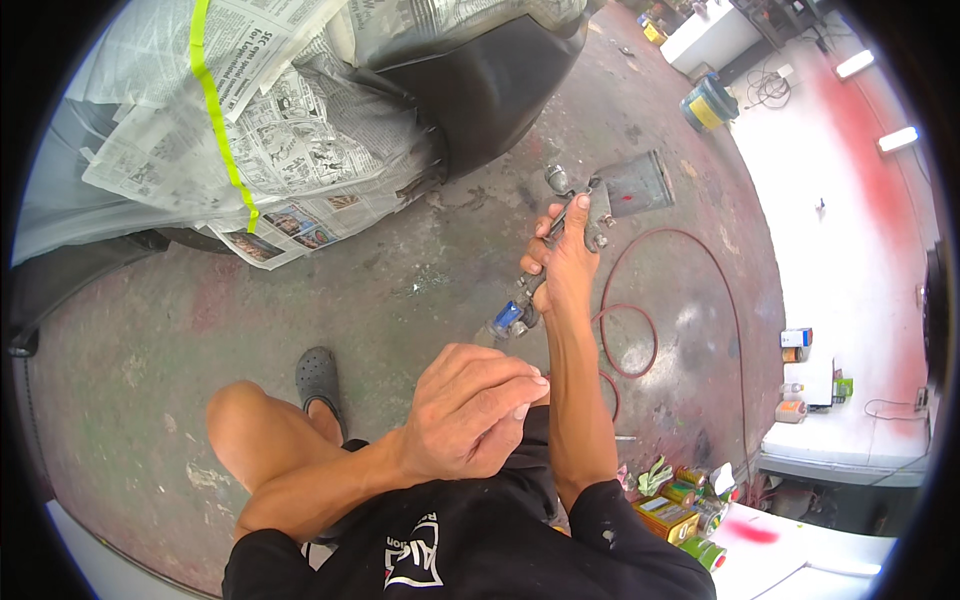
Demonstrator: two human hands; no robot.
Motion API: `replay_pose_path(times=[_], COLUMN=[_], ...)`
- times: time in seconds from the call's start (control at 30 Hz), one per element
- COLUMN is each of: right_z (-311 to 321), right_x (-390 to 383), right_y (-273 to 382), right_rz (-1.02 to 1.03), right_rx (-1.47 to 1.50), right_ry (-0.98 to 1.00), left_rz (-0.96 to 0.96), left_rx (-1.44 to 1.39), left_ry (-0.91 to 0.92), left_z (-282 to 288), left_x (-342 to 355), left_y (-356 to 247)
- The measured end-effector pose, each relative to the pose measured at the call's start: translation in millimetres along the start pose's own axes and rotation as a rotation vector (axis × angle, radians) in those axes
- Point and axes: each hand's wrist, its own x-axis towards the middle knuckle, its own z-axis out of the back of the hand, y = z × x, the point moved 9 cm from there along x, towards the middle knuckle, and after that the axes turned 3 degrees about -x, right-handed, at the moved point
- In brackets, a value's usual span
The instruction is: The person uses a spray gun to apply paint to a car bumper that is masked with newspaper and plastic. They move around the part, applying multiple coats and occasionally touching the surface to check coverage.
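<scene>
My right hand is wrapped round a metal spray gun, held out in front of me over the floor. A grey, paint-smeared cup sits at the gun's far right side. Below the grip hangs a fitting with a blue and clear part. Close to my body, my left hand is closed, its fingers curled and pressed together near the thumb. Whatever it may hold is hidden. A black bumper-like panel is beyond the gun, to the left, beside newspaper masking.
A dark red hose loops over the stained concrete floor. Clear plastic sheet and yellow-green tape cover the vehicle at left. A blue-grey bucket stands far right. Several cans crowd the lower right, near a white bench.
</scene>
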Motion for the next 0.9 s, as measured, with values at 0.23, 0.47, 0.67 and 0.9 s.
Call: replay_pose_path(times=[0.23, 0.47, 0.67, 0.9], right_z=[19, -11, -36, -40], right_x=[19, -11, -48, -98], right_y=[-11, 22, 57, 88], right_rz=[0.011, 0.015, 0.066, 0.125], right_rx=[-0.068, -0.051, -0.036, -0.040], right_ry=[-0.131, -0.052, 0.055, 0.194], left_rz=[0.017, 0.016, 0.092, 0.572], left_rx=[0.007, 0.009, 0.027, -0.115], left_ry=[0.000, -0.009, -0.008, 0.037], left_z=[1, 2, 5, -16], left_x=[-5, -4, 0, -14], left_y=[2, 4, 19, 69])
